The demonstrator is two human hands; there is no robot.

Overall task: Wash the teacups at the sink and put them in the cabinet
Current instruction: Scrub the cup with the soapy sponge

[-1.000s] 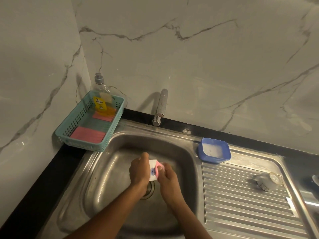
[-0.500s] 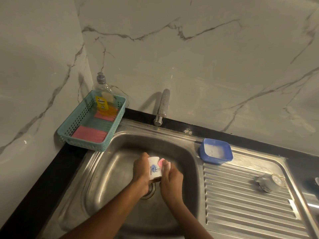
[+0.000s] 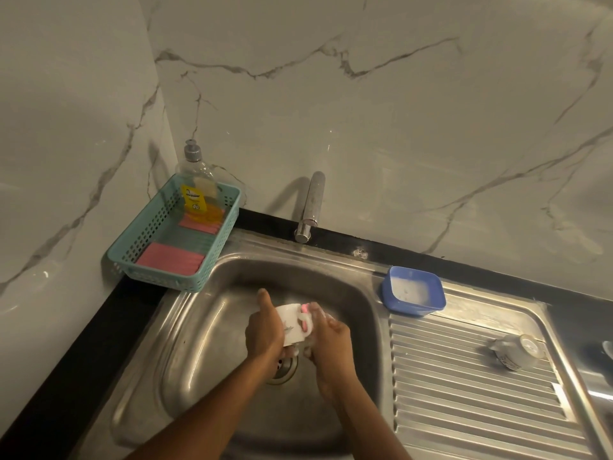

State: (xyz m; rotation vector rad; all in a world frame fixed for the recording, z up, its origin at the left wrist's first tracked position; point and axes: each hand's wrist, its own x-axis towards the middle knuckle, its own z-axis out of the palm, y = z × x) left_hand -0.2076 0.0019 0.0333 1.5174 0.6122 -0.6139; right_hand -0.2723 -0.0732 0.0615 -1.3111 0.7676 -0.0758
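Over the steel sink [image 3: 205, 327] my left hand [image 3: 263, 330] grips a white teacup [image 3: 292, 322] with a small printed motif, thumb pointing up along its side. My right hand [image 3: 331, 340] holds a pink scrub pad [image 3: 303, 315] pressed against the cup's handle side, with foam on the fingers. A second white teacup [image 3: 515, 351] lies on its side on the ribbed drainboard [image 3: 464, 393] at the right. The tap [image 3: 311, 207] stands behind the basin; no water stream is visible.
A teal basket [image 3: 132, 257] at the back left holds a dish-soap bottle [image 3: 197, 190] and pink pads. A blue tub [image 3: 413, 290] of soapy liquid sits on the sink's back right rim. The drain [image 3: 282, 370] lies under my hands. Marble walls close the back and left.
The cup has turned in my left hand, its handle side now facing my right hand. The pink pad has shifted across the cup. Both hands stay over the drain.
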